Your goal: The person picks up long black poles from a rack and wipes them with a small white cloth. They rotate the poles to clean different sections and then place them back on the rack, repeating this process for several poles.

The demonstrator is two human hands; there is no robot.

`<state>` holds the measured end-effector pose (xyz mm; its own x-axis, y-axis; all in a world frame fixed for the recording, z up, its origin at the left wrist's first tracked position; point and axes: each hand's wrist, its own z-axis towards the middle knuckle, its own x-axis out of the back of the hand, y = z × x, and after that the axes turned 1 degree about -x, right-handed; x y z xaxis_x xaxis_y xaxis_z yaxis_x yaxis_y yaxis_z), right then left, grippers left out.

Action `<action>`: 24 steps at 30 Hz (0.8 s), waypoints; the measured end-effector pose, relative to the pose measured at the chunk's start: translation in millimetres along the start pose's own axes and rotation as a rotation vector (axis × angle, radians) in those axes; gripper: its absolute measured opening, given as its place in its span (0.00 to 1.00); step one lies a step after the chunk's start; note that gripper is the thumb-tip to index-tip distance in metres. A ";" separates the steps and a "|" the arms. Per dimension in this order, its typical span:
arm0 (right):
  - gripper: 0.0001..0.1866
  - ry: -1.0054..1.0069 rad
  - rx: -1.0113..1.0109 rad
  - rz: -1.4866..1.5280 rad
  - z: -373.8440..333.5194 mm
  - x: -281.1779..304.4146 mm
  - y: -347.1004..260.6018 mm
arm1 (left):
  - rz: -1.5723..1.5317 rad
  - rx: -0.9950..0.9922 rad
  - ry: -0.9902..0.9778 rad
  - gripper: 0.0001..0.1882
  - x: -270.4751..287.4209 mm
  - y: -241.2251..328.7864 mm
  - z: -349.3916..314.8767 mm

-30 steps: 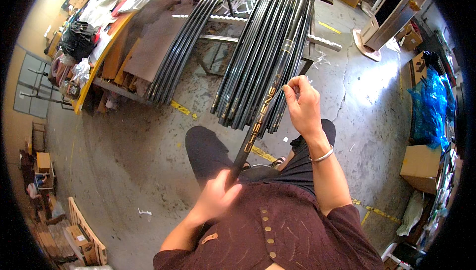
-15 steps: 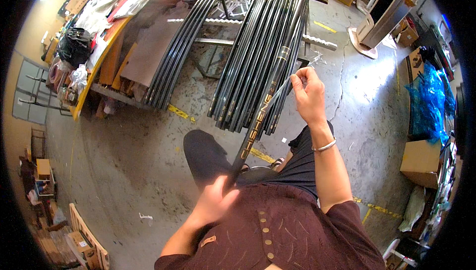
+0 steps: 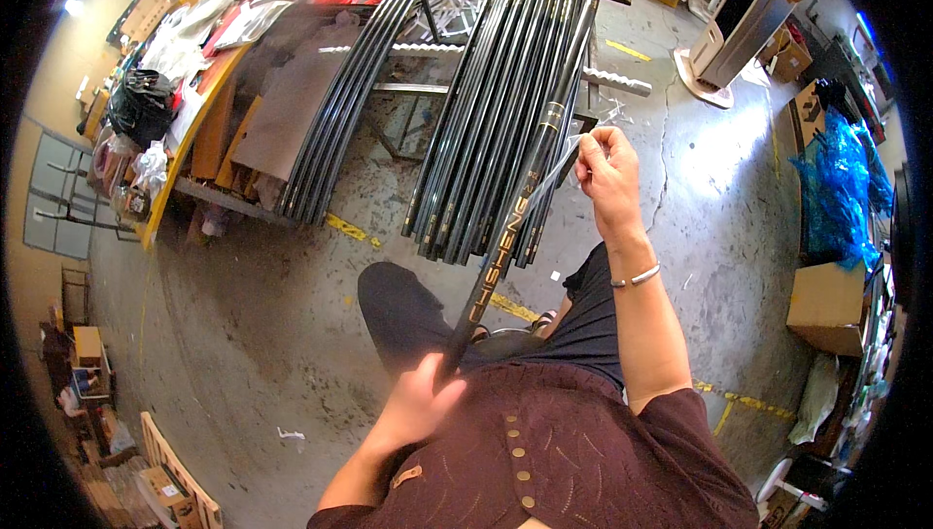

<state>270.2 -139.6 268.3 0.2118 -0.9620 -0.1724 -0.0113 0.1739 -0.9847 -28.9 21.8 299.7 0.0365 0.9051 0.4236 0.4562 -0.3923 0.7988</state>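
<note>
A long black pole [image 3: 502, 249] with gold markings slopes from my lap up over the bundle of similar poles. My left hand [image 3: 418, 401], slightly blurred, is closed round its near end. Beside the pole, my right hand [image 3: 610, 179] pinches a thin strip of clear film [image 3: 556, 170] between thumb and fingertips. The film stretches from those fingers down to the side of the pole. Beneath and beyond it, many black poles [image 3: 478, 121] lie side by side on a metal rack. A narrower row of black poles [image 3: 352, 106] rests to their left.
A cluttered yellow-edged table [image 3: 185, 162] stands at the left. White ridged bars [image 3: 622, 82] cross under the poles. To the right are a tall appliance [image 3: 743, 29], blue plastic wrapping [image 3: 847, 189] and a cardboard box [image 3: 826, 306]. Film scraps [image 3: 290, 434] lie on the floor.
The clear film between my right hand and the pole now shows wider. My right hand stays pinched near the same place, and my left hand keeps its hold. The view has shifted slightly.
</note>
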 end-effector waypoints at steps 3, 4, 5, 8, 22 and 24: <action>0.06 0.019 -0.053 0.141 -0.5 -1.9 -9.7 | 0.009 -0.013 0.004 0.12 -1.2 -3.2 0.3; 0.05 0.009 -0.089 0.217 -0.6 -2.1 -11.7 | 0.011 -0.024 0.011 0.12 -2.2 -5.3 0.3; 0.05 -0.001 -0.126 0.292 -0.6 -2.1 -13.3 | 0.015 -0.021 0.012 0.12 -2.6 -7.0 0.3; 0.05 -0.035 -0.184 0.491 -4.5 -5.3 -22.7 | 0.015 -0.006 0.009 0.12 -1.9 -9.0 0.7; 0.02 -0.071 -0.180 0.884 10.0 15.0 -24.5 | -0.025 -0.061 0.037 0.10 -4.4 -14.2 0.9; 0.02 -0.095 -0.115 0.765 10.9 24.1 -31.7 | -0.115 0.005 0.023 0.09 -5.2 -23.7 -0.8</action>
<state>286.3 -166.0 295.6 0.1867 -0.5603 -0.8070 -0.2885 0.7540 -0.5902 -40.7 26.3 278.8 -0.0371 0.9401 0.3388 0.4610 -0.2847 0.8405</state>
